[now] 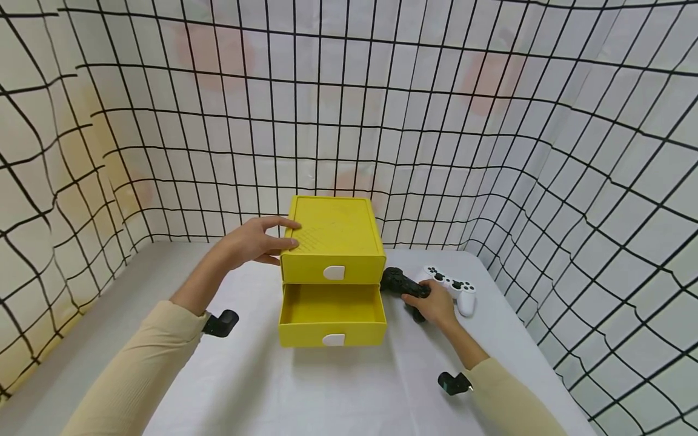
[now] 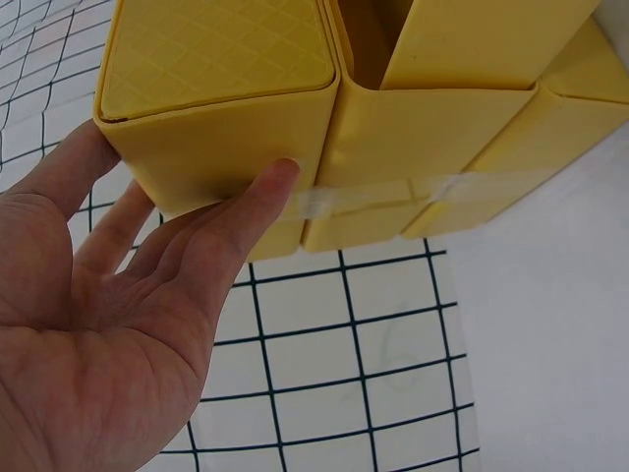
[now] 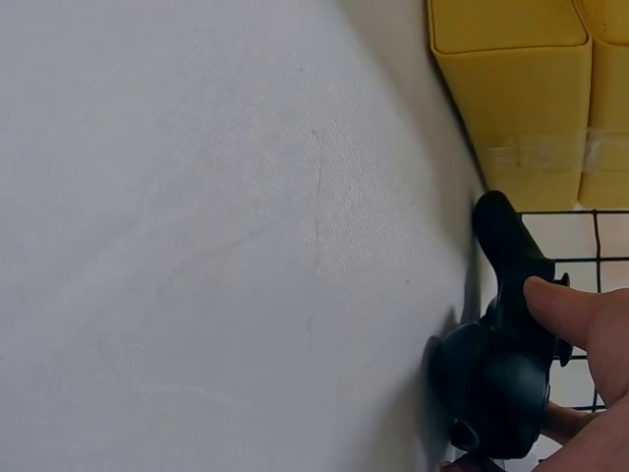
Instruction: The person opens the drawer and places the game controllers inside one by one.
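Note:
A yellow drawer box (image 1: 338,224) stands on the table, its top drawer closed. The drawer beneath it (image 1: 305,335) is pulled out toward me, and a third yellow tier (image 2: 560,128) shows in the left wrist view. My left hand (image 1: 256,242) touches the box's upper left side, its fingers spread and mostly straight. To the right of the box, my right hand (image 1: 438,303) grips a black game controller (image 3: 501,364) between thumb and fingers. The controller is tilted, with one handle close to the box. A white game controller (image 1: 466,301) lies just beyond that hand, partly hidden by it.
Black netting (image 1: 349,127) over white sheeting rises at the back and both sides of the white table (image 1: 349,393). Clear tape (image 2: 383,197) crosses the tiers on the box's left side. White pull tabs (image 1: 334,272) mark the drawer fronts.

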